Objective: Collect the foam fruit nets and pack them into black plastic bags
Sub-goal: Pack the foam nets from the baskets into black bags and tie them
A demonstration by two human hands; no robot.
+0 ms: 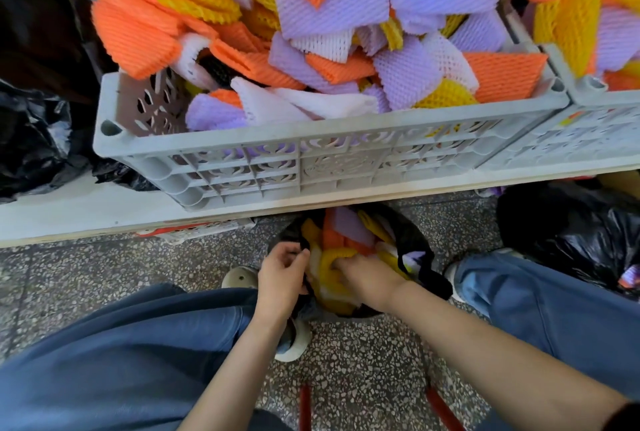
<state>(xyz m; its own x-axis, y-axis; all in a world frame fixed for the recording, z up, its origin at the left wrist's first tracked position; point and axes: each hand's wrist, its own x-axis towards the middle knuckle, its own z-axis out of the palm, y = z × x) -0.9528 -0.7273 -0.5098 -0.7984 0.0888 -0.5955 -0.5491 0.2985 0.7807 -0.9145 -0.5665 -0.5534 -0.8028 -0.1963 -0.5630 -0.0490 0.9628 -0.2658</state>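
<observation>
**Nets [311, 32]: light, soft, springy**

Most heap in the crate [311, 150] on the worktop [69, 209] at 12 o'clock; some fill the bag [415, 247] on the floor [104, 268] at 6. My left hand [282, 278] pinches its rim; my right hand [363, 274] curls into yellow nets inside. I'd grab loose bunches anywhere.

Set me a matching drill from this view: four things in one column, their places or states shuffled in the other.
Column one: 1 left hand; 2 right hand; 3 grey crate; 4 open black bag.
Column two: a on the white bench, heaped with foam nets; b on the floor; c grips the bag's rim; d sunk among bagged nets.
Pairs: 1-c; 2-d; 3-a; 4-b.
</observation>
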